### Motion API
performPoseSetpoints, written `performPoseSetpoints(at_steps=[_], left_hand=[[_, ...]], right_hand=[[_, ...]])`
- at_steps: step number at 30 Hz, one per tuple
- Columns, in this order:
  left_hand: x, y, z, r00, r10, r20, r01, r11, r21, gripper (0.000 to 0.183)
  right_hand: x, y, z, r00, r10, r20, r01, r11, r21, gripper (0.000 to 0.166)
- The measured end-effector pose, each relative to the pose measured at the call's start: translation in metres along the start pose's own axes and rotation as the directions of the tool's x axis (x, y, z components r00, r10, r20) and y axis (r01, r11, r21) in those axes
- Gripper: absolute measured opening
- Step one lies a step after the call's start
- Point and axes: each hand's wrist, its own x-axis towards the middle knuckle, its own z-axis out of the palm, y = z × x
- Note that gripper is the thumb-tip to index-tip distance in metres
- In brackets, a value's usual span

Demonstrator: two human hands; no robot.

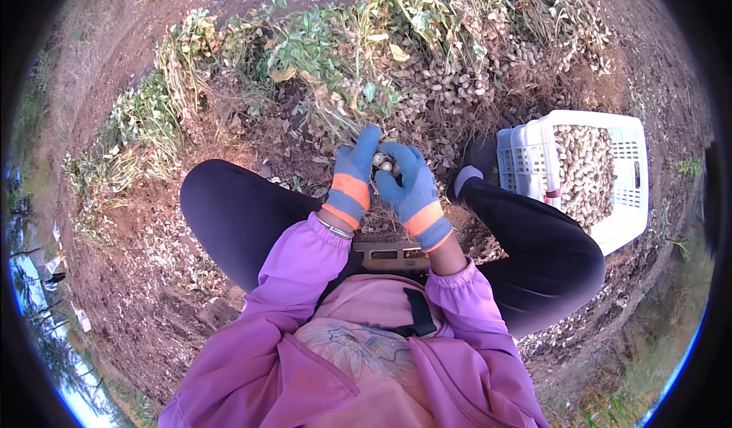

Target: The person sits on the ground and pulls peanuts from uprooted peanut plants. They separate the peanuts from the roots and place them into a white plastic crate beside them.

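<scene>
My left hand (355,168), in a blue rubber-coated glove with an orange and grey cuff, is closed around the stems and roots of a peanut plant (337,120). Close beside it, my right hand (407,179) in a matching glove curls its fingers at several peanut pods (383,162) between the two hands. Whether its fingertips grip those pods cannot be told. Beyond the hands lies a long heap of pulled peanut plants (440,22), with leaves, roots and clustered pods (452,88).
At the right stands a white plastic crate (632,199), tilted in view, with many peanuts (583,171) in it. My bent legs frame the work spot. A slatted plastic piece (392,256) shows between them. Dry leaves litter the soil (171,336).
</scene>
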Motion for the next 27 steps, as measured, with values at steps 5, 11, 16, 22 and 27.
performPoseSetpoints(at_steps=[5, 11, 16, 22, 27], left_hand=[[0.003, -0.008, 0.003, 0.996, -0.055, -0.063, 0.053, 0.998, -0.036, 0.029], [0.001, -0.008, 0.001, 0.998, -0.047, 0.036, 0.05, 0.995, -0.086, 0.026], [0.002, -0.012, -0.003, 0.996, 0.04, 0.077, -0.039, 0.999, -0.02, 0.027], [-0.005, -0.007, -0.001, 0.997, 0.071, 0.012, -0.071, 0.995, 0.076, 0.034], [-0.005, -0.011, -0.001, 0.988, 0.154, -0.005, -0.152, 0.983, 0.099, 0.037]], right_hand=[[0.001, 0.007, 0.002, 1.0, -0.004, -0.011, 0.003, 0.999, -0.053, 0.037], [0.001, -0.002, -0.001, 0.999, 0.035, -0.024, -0.038, 0.991, -0.13, 0.032], [0.001, 0.015, 0.004, 0.988, 0.155, -0.005, -0.14, 0.903, 0.407, 0.019], [0.002, 0.027, -0.003, 0.974, 0.199, 0.109, -0.218, 0.688, 0.692, 0.015], [0.002, 0.029, -0.002, 0.971, 0.206, 0.121, -0.225, 0.62, 0.751, 0.015]])
